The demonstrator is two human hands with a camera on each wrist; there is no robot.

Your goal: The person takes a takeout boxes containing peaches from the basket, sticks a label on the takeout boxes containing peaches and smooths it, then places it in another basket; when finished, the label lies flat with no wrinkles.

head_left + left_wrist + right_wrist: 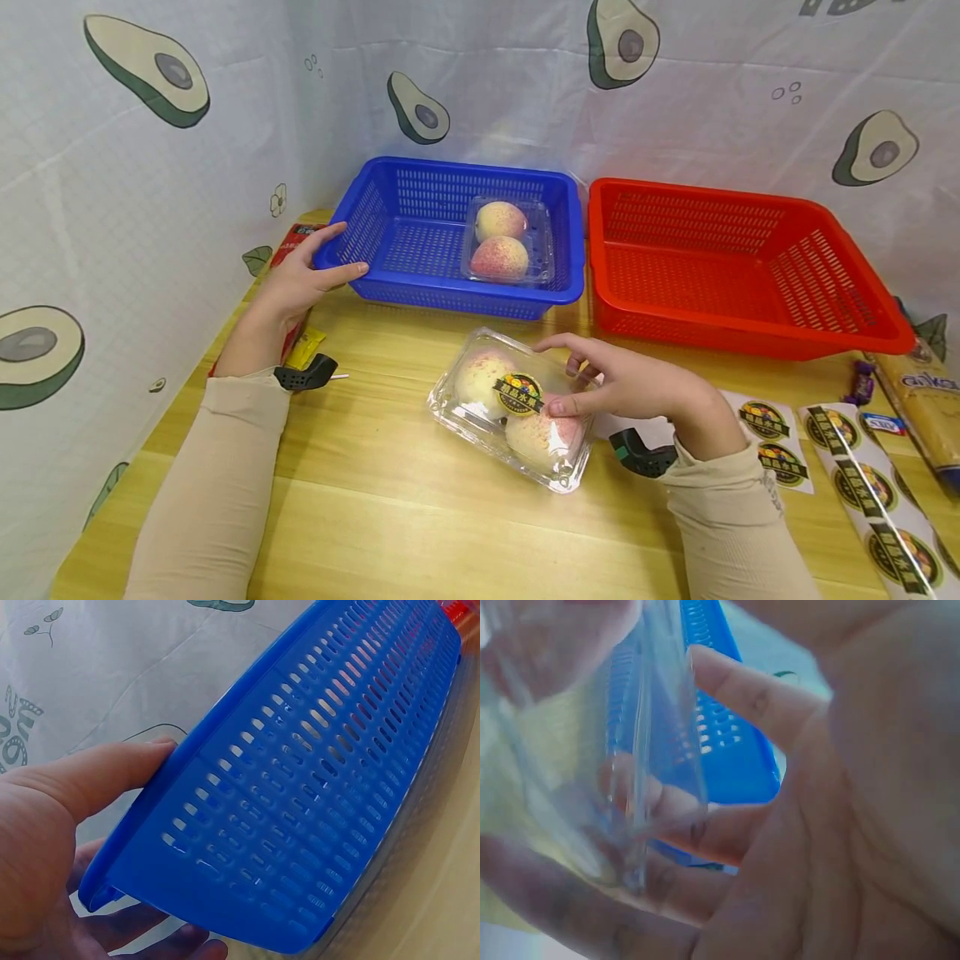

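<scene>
My left hand [292, 271] grips the left end of a blue plastic basket [450, 293]. In the left wrist view its thumb lies on the basket's rim [225, 705], with the other fingers curled below. My right hand [622, 379] holds the right side of a clear plastic clamshell box [450, 406], which is tilted above the table. Inside this box are two peaches [551, 437], and a round black-and-gold sticker [519, 393] is on its lid. The right wrist view shows the fingers [705, 832] around the box's clear edge. Another clear box [542, 250] with two peaches sits inside the blue basket.
A red basket [750, 333] stands right of the blue one. Sticker sheets [847, 450] lie at the right, near a yellow package [922, 400] and a small purple-wrapped item [862, 379]. Beside my left wrist are a yellow packet [305, 346] and a red package [288, 242].
</scene>
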